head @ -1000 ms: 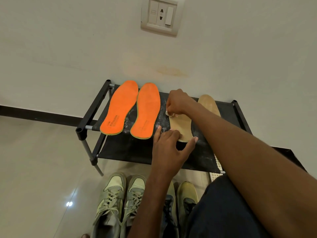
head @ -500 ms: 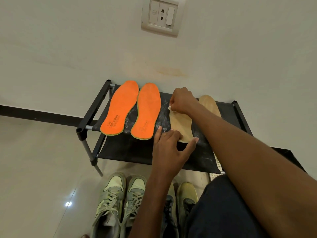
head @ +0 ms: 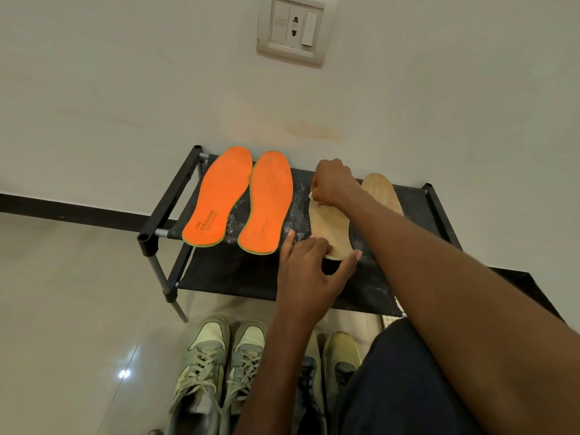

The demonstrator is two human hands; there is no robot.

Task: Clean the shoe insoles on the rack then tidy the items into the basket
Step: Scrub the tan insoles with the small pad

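Black shoe rack (head: 169,215) against the wall, top shelf dusted with white powder. On it, left to right: two orange insoles (head: 219,196) lying side by side; two tan insoles (head: 329,230), the right one largely hidden behind the forearm. Right hand (head: 332,183): fingers curled round a small white wipe (head: 311,196), pressed to the left tan insole. Left hand (head: 309,274): fingers spread, resting on that insole's heel end. Sneakers (head: 213,372) on the floor below. Basket not in view.
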